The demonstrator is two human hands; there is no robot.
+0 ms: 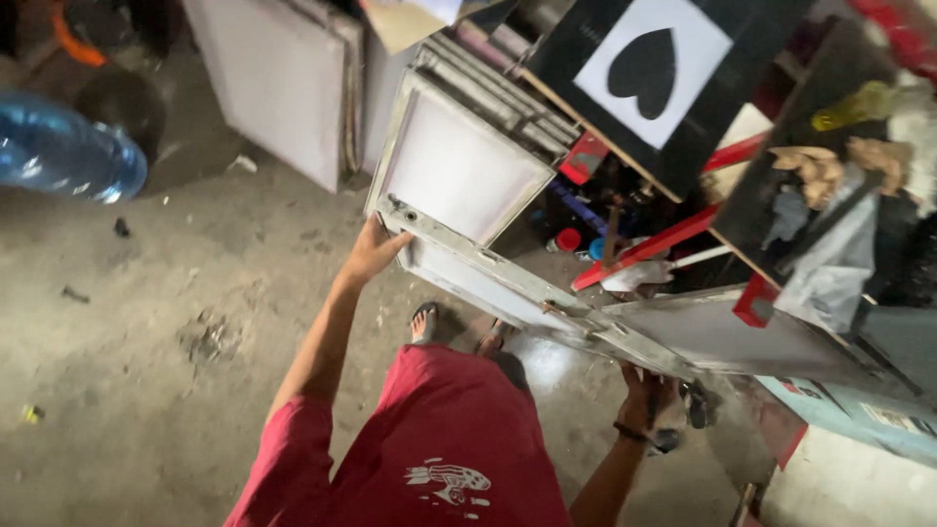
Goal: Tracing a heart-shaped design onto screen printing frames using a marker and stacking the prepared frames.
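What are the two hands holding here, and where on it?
A long white wooden-framed screen: the left hand grips its far corner, the right hand holds its near lower edge from beneath.

Floor (pixel 176 322) here is bare grey concrete, pretty dusty and stained, with a dark smudge near the middle left. A few small scraps of litter (pixel 122 227) sit scattered across it. A big blue water jug (pixel 59 146) lies on its side at the far left edge. White framed panels (pixel 283 88) stand on the floor at the top, leaning together. The person's sandaled feet (pixel 425 322) stand on it near the middle.
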